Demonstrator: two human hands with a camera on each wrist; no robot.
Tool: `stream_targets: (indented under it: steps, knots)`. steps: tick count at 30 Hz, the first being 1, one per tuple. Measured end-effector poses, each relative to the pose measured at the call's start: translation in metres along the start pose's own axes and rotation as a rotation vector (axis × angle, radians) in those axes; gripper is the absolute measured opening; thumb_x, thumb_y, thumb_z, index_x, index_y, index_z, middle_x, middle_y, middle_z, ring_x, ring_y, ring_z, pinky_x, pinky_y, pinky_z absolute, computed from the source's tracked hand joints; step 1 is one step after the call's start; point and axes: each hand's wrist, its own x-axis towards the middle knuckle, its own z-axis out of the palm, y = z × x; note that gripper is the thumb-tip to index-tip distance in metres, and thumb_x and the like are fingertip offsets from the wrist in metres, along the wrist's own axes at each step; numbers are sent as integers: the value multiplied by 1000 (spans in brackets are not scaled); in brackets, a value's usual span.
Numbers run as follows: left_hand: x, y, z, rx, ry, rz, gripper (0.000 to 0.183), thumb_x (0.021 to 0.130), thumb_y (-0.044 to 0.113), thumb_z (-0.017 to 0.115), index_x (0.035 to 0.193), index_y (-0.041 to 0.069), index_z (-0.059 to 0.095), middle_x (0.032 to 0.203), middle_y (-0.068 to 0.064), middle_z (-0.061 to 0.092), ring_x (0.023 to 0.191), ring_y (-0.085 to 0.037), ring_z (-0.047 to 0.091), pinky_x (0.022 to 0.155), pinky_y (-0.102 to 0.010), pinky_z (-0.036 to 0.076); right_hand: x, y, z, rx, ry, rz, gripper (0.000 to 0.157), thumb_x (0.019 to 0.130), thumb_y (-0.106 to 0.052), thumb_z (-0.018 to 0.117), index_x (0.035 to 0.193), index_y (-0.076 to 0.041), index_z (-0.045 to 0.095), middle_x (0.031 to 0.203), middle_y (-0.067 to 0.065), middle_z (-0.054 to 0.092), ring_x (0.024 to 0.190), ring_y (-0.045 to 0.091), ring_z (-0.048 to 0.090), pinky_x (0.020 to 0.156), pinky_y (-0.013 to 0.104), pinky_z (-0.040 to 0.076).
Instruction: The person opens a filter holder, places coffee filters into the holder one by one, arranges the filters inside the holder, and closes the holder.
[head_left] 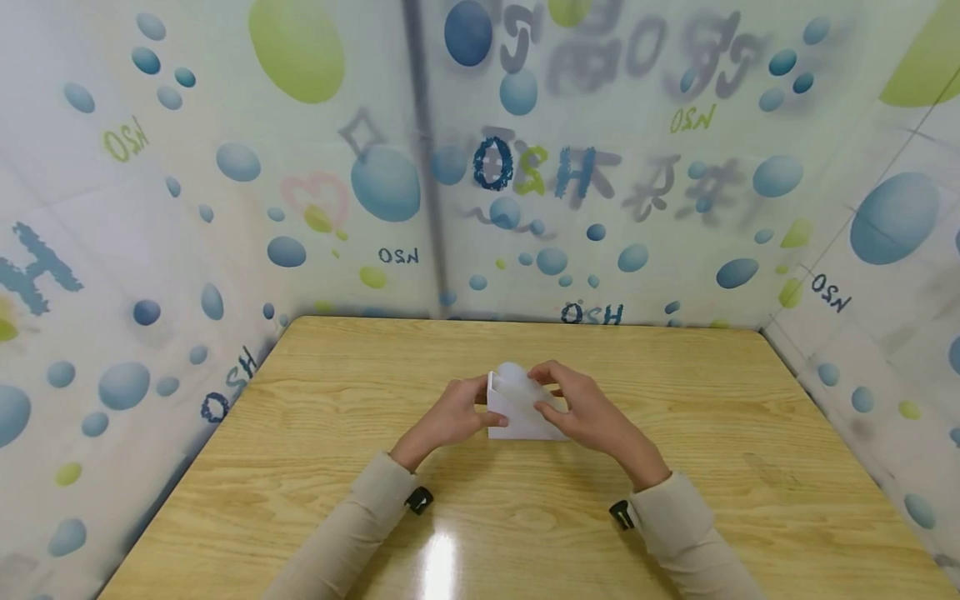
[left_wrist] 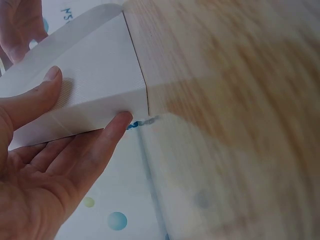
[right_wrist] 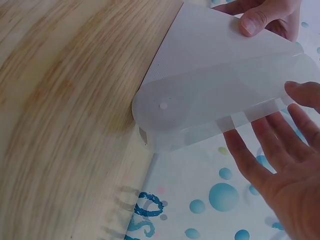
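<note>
A small white box stands on the wooden table between the two hands. Its walls look finely ribbed, and a translucent round-ended cover is attached to it, tilted across the top. My left hand grips the box's left end; in the left wrist view its thumb lies on one broad face and the fingers support the narrow side. From the right, my right hand holds the translucent cover, thumb on one side and fingertips on the other. The inside of the box is mostly hidden.
The wooden table meets patterned wall sheets at its back and sides. Light glares off the near part of the tabletop. Small black clips sit at both sleeve cuffs.
</note>
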Motion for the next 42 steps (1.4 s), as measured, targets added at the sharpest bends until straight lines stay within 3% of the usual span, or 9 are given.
stream_targets:
  steps: [14,28,42]
  knots:
    - [0,-1,1,-4,0,11,50,91,10,80,137,8,62,124,-9,74,111,-26,74,96,-42,60,2,-3,6,-39,-4,32,36,98,-6,69,132,-5,58,133,14,66,124,32,65,98,53,58]
    - [0,-2,1,-3,-1,4,46,91,11,79,135,10,63,122,-7,75,110,-24,74,96,-41,60,1,-6,7,-78,-4,-7,35,99,-6,69,133,-4,58,131,13,67,122,30,65,98,53,57]
    - [1,-1,1,-23,-3,12,44,91,10,79,133,9,64,122,-9,74,112,-27,73,98,-48,59,2,-4,10,-105,4,-25,37,97,-5,70,132,-4,59,130,12,67,120,28,66,97,50,58]
